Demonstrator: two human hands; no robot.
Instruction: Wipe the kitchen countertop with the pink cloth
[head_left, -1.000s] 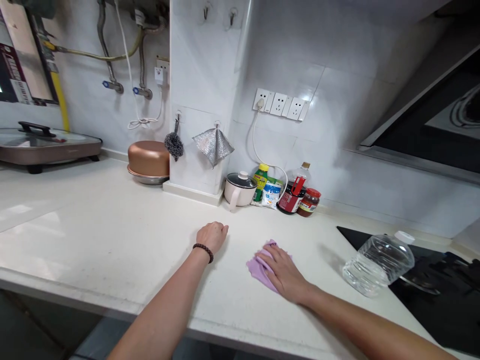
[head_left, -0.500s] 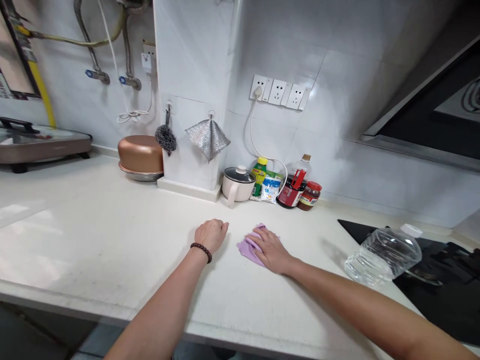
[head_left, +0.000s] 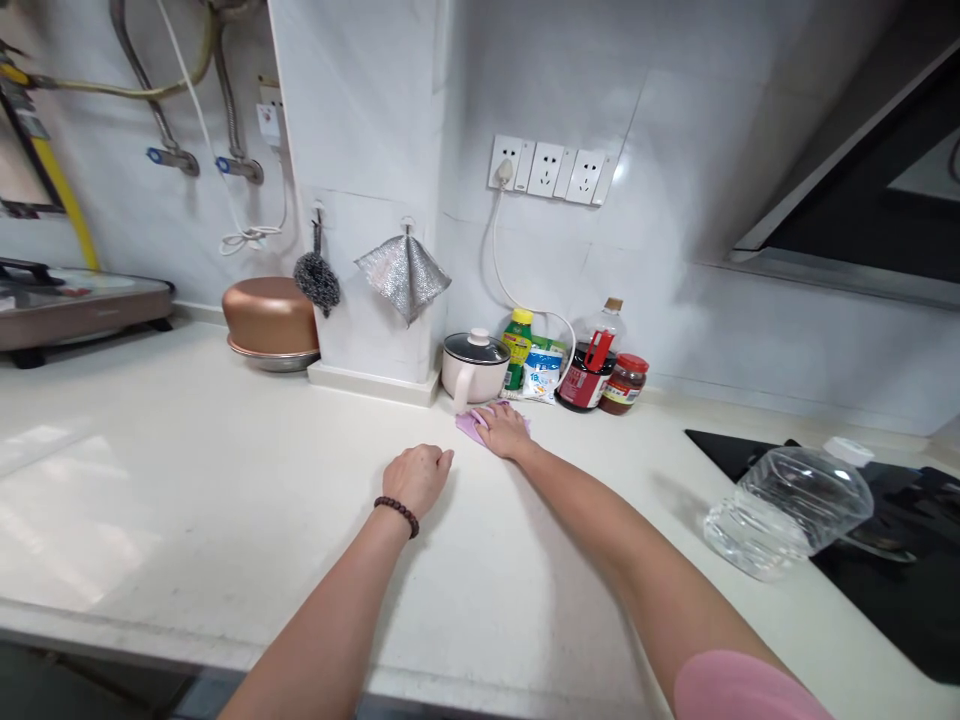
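While the right hand [head_left: 504, 432] presses flat on the purple cloth [head_left: 466, 424], cloth sits at the back of the counter [head_left: 187, 470], just in front of the small pot [head_left: 474, 368]
Right fingers spread, pinning not gripping; left hand [head_left: 417, 478] loosely curled on the counter, holding nothing. Cloth looks thin, soft, light: likely bunches and slides under the palm, not fragile; best hold looks like a pinch at the exposed edge beside the fingertips

One purple cloth [head_left: 466, 424]; one lidded pot [head_left: 475, 365]; one red-lidded jar [head_left: 623, 383]; one clear jug [head_left: 791, 505].
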